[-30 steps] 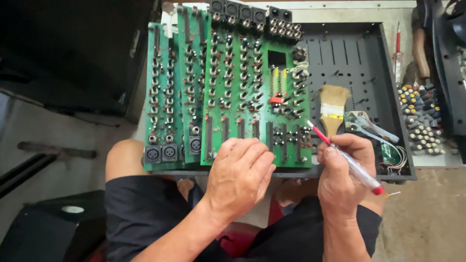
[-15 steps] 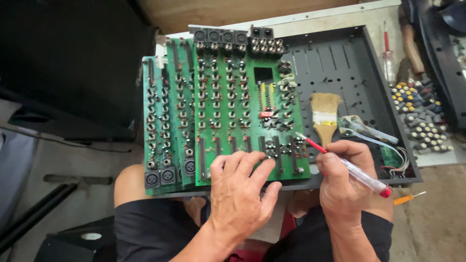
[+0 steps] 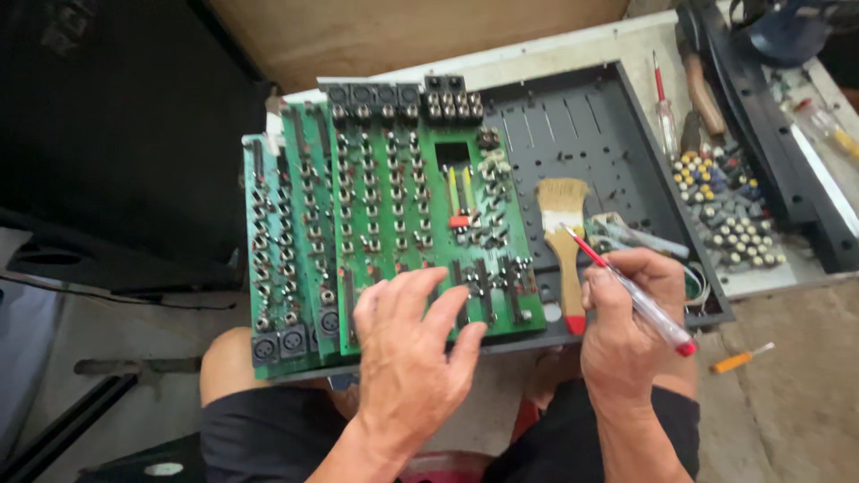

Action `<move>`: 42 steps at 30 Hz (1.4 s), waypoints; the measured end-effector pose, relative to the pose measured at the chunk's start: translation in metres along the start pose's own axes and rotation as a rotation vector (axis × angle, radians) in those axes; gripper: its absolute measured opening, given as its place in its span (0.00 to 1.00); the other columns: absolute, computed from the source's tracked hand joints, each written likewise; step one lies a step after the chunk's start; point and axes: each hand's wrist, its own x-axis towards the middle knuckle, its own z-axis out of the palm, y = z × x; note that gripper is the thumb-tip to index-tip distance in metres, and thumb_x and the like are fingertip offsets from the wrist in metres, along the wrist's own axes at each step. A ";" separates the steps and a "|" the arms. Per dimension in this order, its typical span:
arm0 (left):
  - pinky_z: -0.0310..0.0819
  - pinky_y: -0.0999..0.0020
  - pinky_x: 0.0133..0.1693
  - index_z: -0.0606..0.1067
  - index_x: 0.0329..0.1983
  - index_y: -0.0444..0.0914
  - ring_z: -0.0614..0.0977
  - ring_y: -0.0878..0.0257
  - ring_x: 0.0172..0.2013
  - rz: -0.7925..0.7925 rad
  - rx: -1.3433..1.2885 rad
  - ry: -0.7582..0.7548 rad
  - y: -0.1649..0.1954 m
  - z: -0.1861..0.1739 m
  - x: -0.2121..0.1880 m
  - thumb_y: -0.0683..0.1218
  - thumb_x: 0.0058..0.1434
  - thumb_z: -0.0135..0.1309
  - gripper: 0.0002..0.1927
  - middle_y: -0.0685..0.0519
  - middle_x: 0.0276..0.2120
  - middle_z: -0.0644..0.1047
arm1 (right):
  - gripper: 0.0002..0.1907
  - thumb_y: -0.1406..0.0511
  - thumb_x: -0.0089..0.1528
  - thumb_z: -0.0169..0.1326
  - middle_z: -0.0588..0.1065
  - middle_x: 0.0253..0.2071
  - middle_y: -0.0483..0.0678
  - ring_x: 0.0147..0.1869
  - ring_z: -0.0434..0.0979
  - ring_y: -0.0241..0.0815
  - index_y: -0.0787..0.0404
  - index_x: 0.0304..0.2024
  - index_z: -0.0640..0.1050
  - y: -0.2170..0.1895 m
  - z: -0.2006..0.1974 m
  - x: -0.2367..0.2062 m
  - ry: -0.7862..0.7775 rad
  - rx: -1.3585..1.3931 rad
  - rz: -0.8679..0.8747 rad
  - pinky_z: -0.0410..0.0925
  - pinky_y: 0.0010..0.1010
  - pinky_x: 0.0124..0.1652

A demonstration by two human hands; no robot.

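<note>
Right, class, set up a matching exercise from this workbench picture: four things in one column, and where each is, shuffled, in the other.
Things:
1. left hand
2. red-tipped screwdriver
3. paintbrush
4. pile of knobs

Places:
A. lying in the black tray, just right of the green circuit board
B. heaped outside the tray, to its right
C. resting flat on the board's near edge
D. held in the right hand

Pairs: 1-C, 2-D, 3-A, 4-B
</note>
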 end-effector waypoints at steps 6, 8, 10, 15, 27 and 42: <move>0.58 0.44 0.59 0.77 0.48 0.37 0.69 0.41 0.59 -0.088 0.214 0.131 -0.017 -0.010 0.000 0.50 0.51 0.64 0.22 0.42 0.57 0.71 | 0.13 0.72 0.66 0.50 0.77 0.44 0.52 0.38 0.73 0.32 0.66 0.54 0.71 0.001 -0.002 0.003 -0.014 0.034 0.122 0.69 0.22 0.41; 0.59 0.44 0.59 0.77 0.50 0.36 0.68 0.41 0.59 -0.129 0.212 0.136 -0.020 -0.011 0.001 0.51 0.52 0.64 0.24 0.41 0.58 0.71 | 0.10 0.71 0.67 0.51 0.77 0.41 0.49 0.37 0.73 0.31 0.66 0.51 0.72 0.004 -0.002 0.004 -0.014 -0.061 0.114 0.69 0.21 0.40; 0.59 0.44 0.59 0.77 0.50 0.35 0.68 0.41 0.60 -0.146 0.211 0.119 -0.019 -0.013 -0.001 0.51 0.52 0.64 0.24 0.41 0.58 0.70 | 0.08 0.71 0.67 0.52 0.76 0.37 0.47 0.35 0.73 0.30 0.66 0.48 0.73 0.007 -0.005 0.001 -0.020 -0.119 0.112 0.68 0.20 0.38; 0.57 0.41 0.61 0.76 0.48 0.35 0.68 0.40 0.60 -0.052 0.212 0.101 -0.006 -0.011 -0.005 0.50 0.53 0.63 0.23 0.40 0.58 0.70 | 0.02 0.71 0.69 0.53 0.71 0.29 0.42 0.30 0.68 0.29 0.65 0.41 0.73 0.012 -0.011 -0.001 -0.062 -0.125 0.097 0.63 0.21 0.33; 0.58 0.46 0.64 0.76 0.49 0.37 0.72 0.46 0.60 0.072 -0.045 -0.076 0.014 0.023 -0.017 0.48 0.55 0.62 0.20 0.44 0.55 0.74 | 0.05 0.70 0.65 0.56 0.77 0.32 0.42 0.35 0.75 0.28 0.66 0.42 0.76 -0.003 -0.001 0.001 -0.187 -0.391 0.013 0.68 0.20 0.35; 0.57 0.48 0.63 0.75 0.50 0.38 0.72 0.47 0.59 0.089 -0.051 -0.074 0.010 0.028 -0.019 0.49 0.56 0.62 0.20 0.46 0.55 0.75 | 0.06 0.70 0.63 0.58 0.80 0.31 0.43 0.29 0.73 0.25 0.67 0.41 0.78 -0.013 0.019 0.004 -0.190 -0.405 0.168 0.67 0.21 0.28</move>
